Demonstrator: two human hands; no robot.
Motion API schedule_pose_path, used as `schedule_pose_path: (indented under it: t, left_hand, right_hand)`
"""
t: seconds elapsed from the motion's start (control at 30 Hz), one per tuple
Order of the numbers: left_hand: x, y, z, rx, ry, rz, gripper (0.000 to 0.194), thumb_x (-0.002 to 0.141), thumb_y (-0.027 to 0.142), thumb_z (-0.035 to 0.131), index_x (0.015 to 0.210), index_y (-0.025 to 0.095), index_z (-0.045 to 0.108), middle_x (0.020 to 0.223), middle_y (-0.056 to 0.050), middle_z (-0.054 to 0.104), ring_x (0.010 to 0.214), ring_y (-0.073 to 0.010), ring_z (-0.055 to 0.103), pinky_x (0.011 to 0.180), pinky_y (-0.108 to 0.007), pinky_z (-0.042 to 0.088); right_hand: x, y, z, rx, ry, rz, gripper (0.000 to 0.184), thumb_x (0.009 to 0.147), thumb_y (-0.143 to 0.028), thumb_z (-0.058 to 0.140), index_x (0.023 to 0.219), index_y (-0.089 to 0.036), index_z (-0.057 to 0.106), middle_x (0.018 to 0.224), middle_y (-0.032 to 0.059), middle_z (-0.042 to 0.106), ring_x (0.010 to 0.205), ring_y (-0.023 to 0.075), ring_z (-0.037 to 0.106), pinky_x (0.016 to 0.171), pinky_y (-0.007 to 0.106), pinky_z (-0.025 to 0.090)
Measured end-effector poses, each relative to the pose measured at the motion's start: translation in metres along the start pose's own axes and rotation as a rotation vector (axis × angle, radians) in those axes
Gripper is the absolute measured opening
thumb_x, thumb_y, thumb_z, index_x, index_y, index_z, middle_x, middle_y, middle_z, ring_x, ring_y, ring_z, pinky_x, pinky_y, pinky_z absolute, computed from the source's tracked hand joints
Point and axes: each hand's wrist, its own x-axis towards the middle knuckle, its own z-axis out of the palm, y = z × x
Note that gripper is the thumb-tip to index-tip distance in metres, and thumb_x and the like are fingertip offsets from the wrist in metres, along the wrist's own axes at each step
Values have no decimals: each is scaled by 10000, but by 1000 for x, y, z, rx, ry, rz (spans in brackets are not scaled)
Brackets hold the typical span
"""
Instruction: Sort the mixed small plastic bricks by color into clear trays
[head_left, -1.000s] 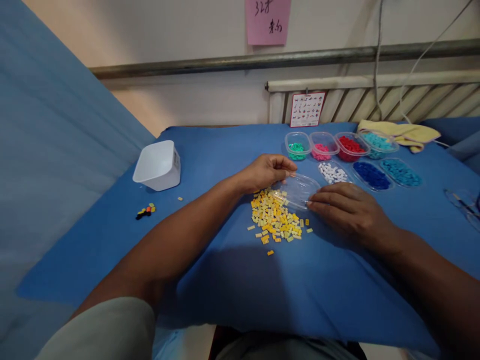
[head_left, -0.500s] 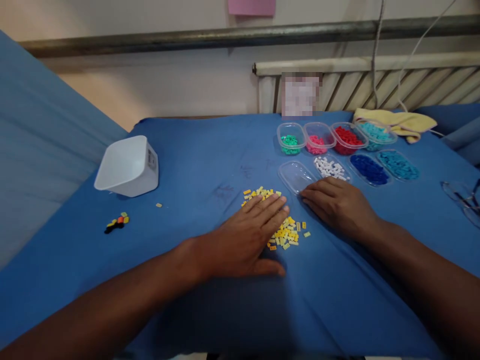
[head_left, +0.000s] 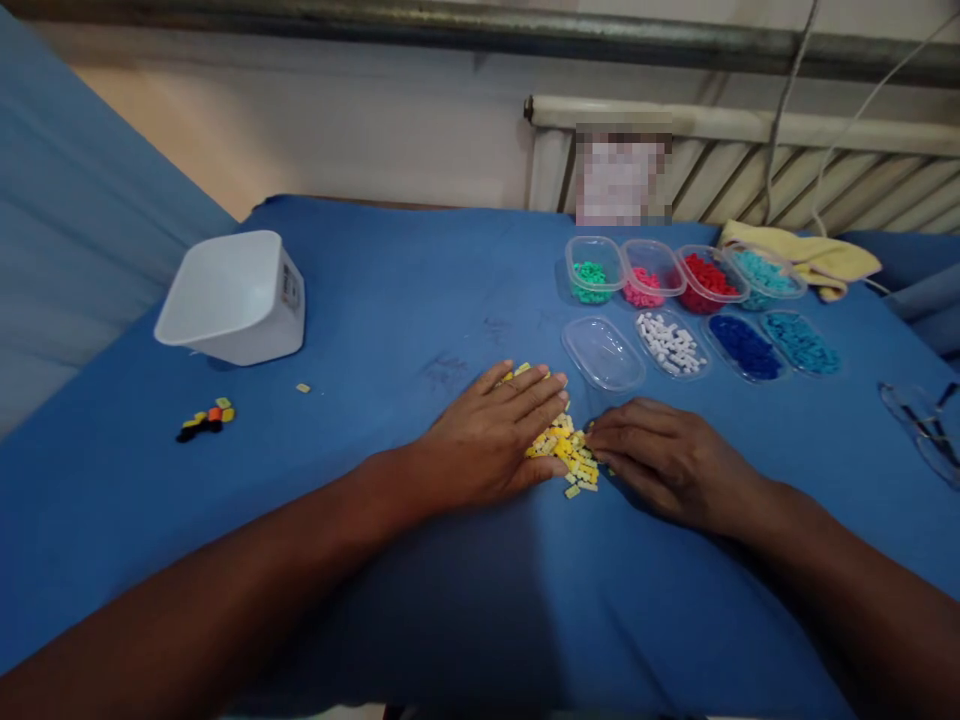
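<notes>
A pile of small yellow toy bricks [head_left: 574, 458] lies on the blue cloth in front of me. My left hand [head_left: 499, 430] rests flat over its left and upper part, fingers stretched out and thumb apart, hiding some bricks. At the pile's right edge, the fingertips of my right hand [head_left: 667, 455] touch the bricks. Those fingers are drawn together and curved, and whatever lies under or between them is hidden. Just beyond the right hand is a clear shallow lid [head_left: 604, 354] with nothing visible in it.
Clear tubs hold green [head_left: 592, 283], pink, red and light-blue pieces; lids hold white [head_left: 670, 343], dark-blue and teal ones. At left stand a white bin [head_left: 232, 300], a small black-yellow-orange brick assembly [head_left: 206, 420] and one loose brick [head_left: 303, 388]. Glasses [head_left: 922, 425] lie far right, a yellow cloth [head_left: 817, 258] behind.
My right hand has moved from the edge of the clear lid down and left to the pile's right side. My left hand stays on the bricks, its thumb now nearer them. The view has tilted down.
</notes>
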Motion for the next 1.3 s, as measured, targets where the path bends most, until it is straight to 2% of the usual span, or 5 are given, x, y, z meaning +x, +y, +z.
schedule_pose_path:
  t: [0.23,0.4,0.8,1.13,1.3]
  left_hand:
    - [-4,-12,-17,-140,333,-81,574,1207,511,430,1603,136,610,1727,-217,553,1631,-359,519,1366,-605,371]
    - [0,-29,-23,-493,665,-213,426,1209,438,451,1073,191,771,1042,-105,783,1018,-222,738,959,-402,599]
    - [6,-30,-21,-719,544,-510,503,1154,529,582,859,172,780,781,-40,743,667,-134,622,695,-283,550]
    - [6,-29,-20,-770,550,-556,521,1120,588,629,844,177,791,760,-45,752,635,-129,614,641,-265,551]
    - [6,-30,-21,-735,524,-500,501,1141,524,602,834,174,787,763,-37,752,639,-123,608,669,-275,534]
  right_hand:
    - [23,3,-37,114,-114,214,201,1146,-284,640,1285,-244,781,1103,65,861,941,208,823,811,343,647]
    - [34,13,-40,94,-119,194,195,1137,-310,630,1209,-254,802,1015,59,835,838,193,778,723,323,593]
    - [10,20,-23,115,-297,143,241,1175,-333,590,1277,-263,797,955,29,769,796,161,742,723,283,547]
    - [10,15,-23,213,-208,297,134,1119,-340,669,1109,-243,762,923,6,817,729,145,739,654,261,539]
    - [6,27,-27,44,29,454,203,1100,-404,680,1123,-244,804,936,41,855,749,206,781,674,325,603]
